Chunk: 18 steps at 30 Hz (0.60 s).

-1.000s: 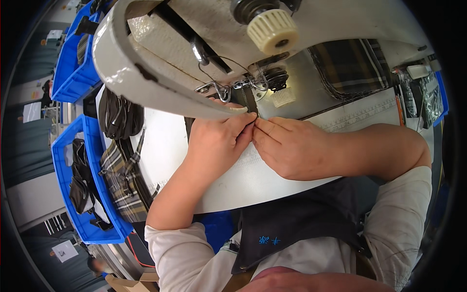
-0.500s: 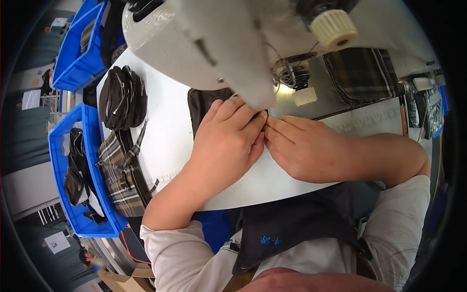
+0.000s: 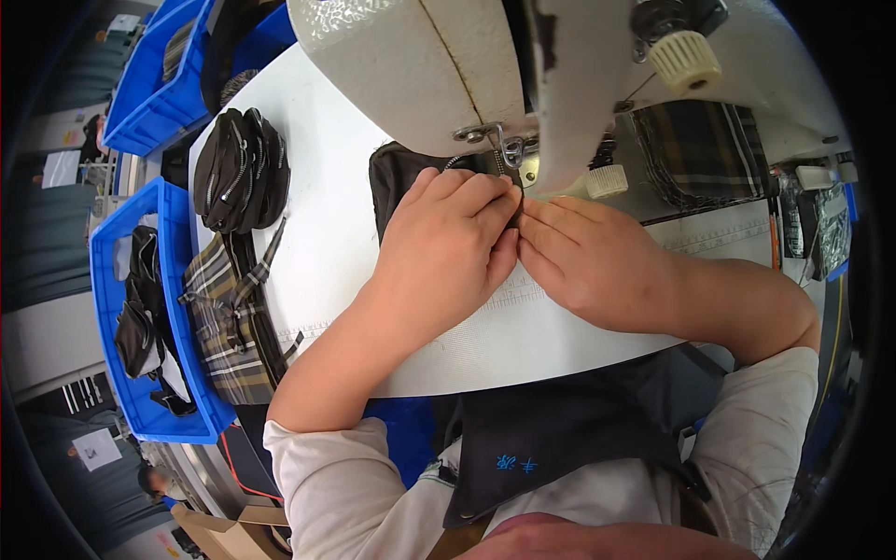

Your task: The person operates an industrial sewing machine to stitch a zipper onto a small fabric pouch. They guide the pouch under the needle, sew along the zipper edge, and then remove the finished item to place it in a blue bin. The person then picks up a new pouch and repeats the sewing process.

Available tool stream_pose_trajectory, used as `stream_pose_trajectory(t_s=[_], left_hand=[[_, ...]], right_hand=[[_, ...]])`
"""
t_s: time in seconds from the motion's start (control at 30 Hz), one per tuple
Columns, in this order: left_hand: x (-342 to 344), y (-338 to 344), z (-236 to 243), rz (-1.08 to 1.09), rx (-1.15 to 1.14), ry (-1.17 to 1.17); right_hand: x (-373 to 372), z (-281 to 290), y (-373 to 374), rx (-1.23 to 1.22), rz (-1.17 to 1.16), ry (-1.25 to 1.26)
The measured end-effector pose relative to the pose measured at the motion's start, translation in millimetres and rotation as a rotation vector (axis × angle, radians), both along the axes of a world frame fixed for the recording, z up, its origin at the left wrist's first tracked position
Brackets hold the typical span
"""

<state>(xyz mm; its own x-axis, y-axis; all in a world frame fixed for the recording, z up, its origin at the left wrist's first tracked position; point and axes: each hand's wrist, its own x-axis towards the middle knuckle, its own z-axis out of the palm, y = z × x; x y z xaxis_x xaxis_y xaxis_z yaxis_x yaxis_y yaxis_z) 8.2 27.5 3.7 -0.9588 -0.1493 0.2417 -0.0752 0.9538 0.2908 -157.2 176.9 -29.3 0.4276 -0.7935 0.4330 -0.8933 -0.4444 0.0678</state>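
A dark brown fabric piece with a zipper lies on the white table under the sewing machine. My left hand rests over it, fingers bent and pressing its edge close to the presser foot. Just to the right, my right hand pinches the same piece, its fingertips meeting those of the left. The pinched edge is mostly hidden beneath my fingers.
Left on the table are a stack of dark zippered pieces and plaid fabric. Blue bins stand beyond the left edge. Dark plaid cloth lies right of the machine, with plastic-wrapped items farther right.
The view has shifted, so more of the presser foot and zipper shows. Both hands keep their grip on the fabric, close together by the needle area.
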Motion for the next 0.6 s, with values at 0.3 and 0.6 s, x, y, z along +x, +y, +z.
stream_pose_trajectory(t_s=[0.3,0.6], left_hand=[[-9.7,-8.8,-7.8,0.027,-0.031,0.071],[-3.9,-22.6,-9.8,0.118,0.468,0.041]], right_hand=[[-4.4,-2.9,-7.2,0.088,-0.081,-0.071],[-7.8,-5.9,-8.2,0.096,-0.108,-0.174]])
